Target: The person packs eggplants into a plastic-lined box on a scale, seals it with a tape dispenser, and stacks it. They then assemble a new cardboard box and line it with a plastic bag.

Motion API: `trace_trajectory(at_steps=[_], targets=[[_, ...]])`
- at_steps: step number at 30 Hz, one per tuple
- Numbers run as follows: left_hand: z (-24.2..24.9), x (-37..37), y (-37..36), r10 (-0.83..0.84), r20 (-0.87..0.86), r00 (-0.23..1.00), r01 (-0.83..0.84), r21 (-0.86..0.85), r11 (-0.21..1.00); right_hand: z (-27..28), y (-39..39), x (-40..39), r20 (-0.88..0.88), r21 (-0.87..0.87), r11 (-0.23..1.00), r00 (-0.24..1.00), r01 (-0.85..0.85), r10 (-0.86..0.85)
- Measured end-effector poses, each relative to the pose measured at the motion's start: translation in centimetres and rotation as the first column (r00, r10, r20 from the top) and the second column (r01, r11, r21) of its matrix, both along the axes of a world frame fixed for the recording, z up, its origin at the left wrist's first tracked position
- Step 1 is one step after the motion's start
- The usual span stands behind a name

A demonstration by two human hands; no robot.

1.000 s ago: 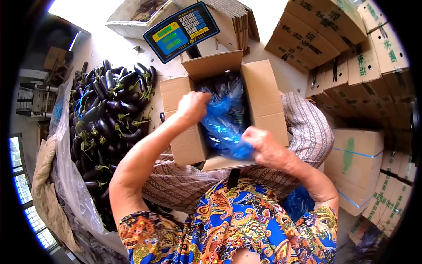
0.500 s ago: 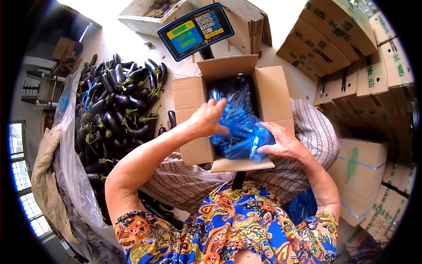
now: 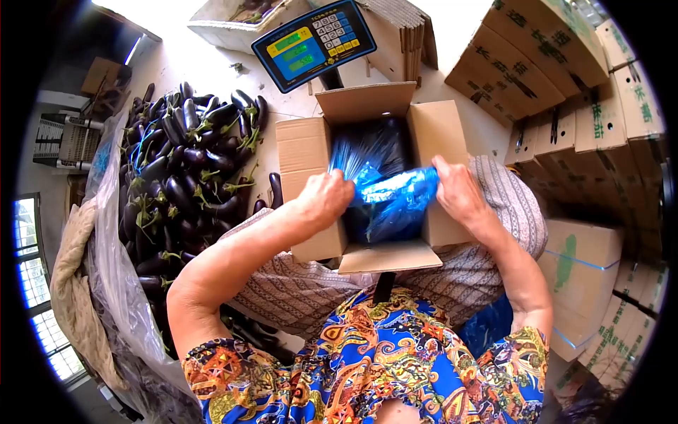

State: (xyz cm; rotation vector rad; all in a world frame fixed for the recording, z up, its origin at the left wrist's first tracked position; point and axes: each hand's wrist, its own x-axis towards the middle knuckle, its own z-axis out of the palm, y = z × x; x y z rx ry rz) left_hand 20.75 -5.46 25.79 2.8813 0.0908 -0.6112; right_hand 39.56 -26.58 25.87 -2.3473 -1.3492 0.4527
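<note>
An open cardboard box point(image 3: 441, 141) stands before me between my knees, its flaps spread outward. Inside it is a blue plastic bag point(image 3: 395, 191) with dark eggplants point(image 3: 385, 141) showing at the far side. My left hand point(image 3: 326, 198) is closed on the bag's left edge, near the box's left flap. At the right, my right hand point(image 3: 458, 187) pinches the other end of the bag. Between the two hands the plastic is stretched into a shiny band across the box. What lies under the plastic is partly hidden.
A digital scale display point(image 3: 314, 44) stands just beyond the box. A large heap of eggplants point(image 3: 187, 162) lies at left beside clear plastic sheeting point(image 3: 116, 283). Stacked printed cartons point(image 3: 526, 49) rise at right, and a strapped carton point(image 3: 575, 275) sits near my right knee. Flattened cardboard point(image 3: 402, 42) leans behind.
My hands have moved apart from the bunched bag to its two sides. The crumpled blue plastic is now pulled taut between them.
</note>
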Motion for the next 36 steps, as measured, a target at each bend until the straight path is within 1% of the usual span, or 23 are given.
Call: trace_trajectory(at_steps=[1,3,4,5,6,7,9,10,12,15,16,17,18,21,22,23,24,25,27,30,33,34,36], targets=[[0.1,0.1,-0.9,-0.023,-0.014,1.000,0.022,-0.003,1.000,-0.5,0.8,0.7,0.023,-0.064,0.998,1.000,0.007,-0.006],[0.8,0.0,-1.9,-0.079,-0.032,0.996,0.079,-0.001,0.997,-4.4,2.0,2.5,-0.024,0.130,0.990,0.998,-0.061,0.065],[0.9,-0.2,-2.3,-0.106,-0.032,0.994,0.106,-0.004,0.994,-4.9,2.7,3.1,-0.042,0.226,0.970,0.994,-0.092,0.104],[1.1,-0.5,-2.9,-0.132,-0.034,0.991,0.131,-0.008,0.991,-5.4,3.5,3.8,-0.320,0.151,0.987,0.947,0.050,0.001],[1.2,-0.5,-3.6,-0.158,-0.033,0.987,0.158,0.000,0.987,-4.8,5.0,3.7,-0.565,0.039,0.985,0.817,0.165,-0.115],[0.9,-0.6,-4.3,-0.192,0.014,0.981,0.192,-0.008,0.981,-4.5,6.2,3.3,-0.753,-0.099,0.964,0.615,0.246,-0.234],[0.6,0.1,-5.6,-0.259,0.078,0.963,0.259,0.007,0.966,-4.9,7.7,1.7,-0.826,-0.106,0.940,0.497,0.324,-0.264],[0.3,0.5,-6.1,-0.253,0.076,0.964,0.256,-0.034,0.966,-5.5,8.0,1.4,-0.858,-0.113,0.925,0.435,0.362,-0.275],[0.0,1.3,-6.4,-0.252,0.031,0.967,0.254,-0.100,0.962,-8.2,8.5,2.1,-0.746,-0.034,0.990,0.656,0.134,-0.114],[-0.9,1.2,-5.6,-0.193,0.018,0.981,0.193,-0.142,0.971,-3.2,8.4,4.0,-0.489,-0.106,0.973,0.862,-0.207,0.130],[-1.5,0.6,-5.0,-0.167,0.013,0.986,0.167,-0.141,0.976,-1.0,7.7,4.0,-0.569,-0.158,0.984,0.822,-0.077,-0.027],[-1.9,0.1,-4.6,-0.140,0.005,0.990,0.140,-0.140,0.980,1.4,6.6,4.3,-0.678,-0.074,0.996,0.730,0.051,-0.088],[-2.2,-0.4,-4.3,-0.121,-0.021,0.992,0.117,-0.138,0.983,2.0,5.1,5.1,-0.567,-0.061,0.994,0.816,0.093,-0.111],[-1.4,-0.2,-3.9,-0.107,0.022,0.994,0.109,-0.158,0.981,4.4,2.3,4.2,-0.340,-0.196,0.978,0.930,0.076,-0.141],[-1.6,-0.1,-3.8,-0.112,0.050,0.992,0.119,-0.166,0.979,4.1,1.8,3.0,-0.350,-0.282,0.960,0.931,0.000,-0.103],[-1.8,-0.1,-3.8,-0.117,0.020,0.993,0.119,-0.166,0.979,3.3,1.3,1.4,-0.365,-0.363,0.929,0.929,-0.077,-0.065],[-1.9,0.0,-3.8,-0.123,-0.008,0.992,0.120,-0.163,0.979,1.3,0.6,-0.5,-0.376,-0.302,0.945,0.927,-0.124,0.001],[-2.0,0.1,-3.9,-0.130,-0.037,0.991,0.123,-0.159,0.980,0.3,0.5,-2.0,-0.425,-0.304,0.942,0.905,-0.141,-0.002],[-2.4,0.0,-3.9,-0.148,-0.015,0.989,0.144,-0.138,0.980,-2.2,0.9,-3.4,-0.479,-0.211,0.976,0.876,-0.054,-0.055],[-1.8,-0.4,-3.8,-0.160,-0.009,0.987,0.158,-0.096,0.983,-4.0,2.7,-3.1,-0.613,-0.161,0.987,0.783,0.008,-0.106],[-1.2,-0.9,-3.6,-0.166,0.013,0.986,0.166,-0.076,0.983,-5.2,3.4,-2.1,-0.748,-0.159,0.970,0.619,0.182,-0.239],[-1.0,-1.1,-3.6,-0.165,0.024,0.986,0.166,-0.073,0.983,-5.7,3.6,-2.1,-0.789,-0.019,0.967,0.590,0.253,-0.170],[-0.4,-1.1,-4.2,-0.269,-0.008,0.963,0.269,0.014,0.963,-6.9,4.4,-2.0,-0.822,-0.011,0.974,0.553,0.227,-0.138]])
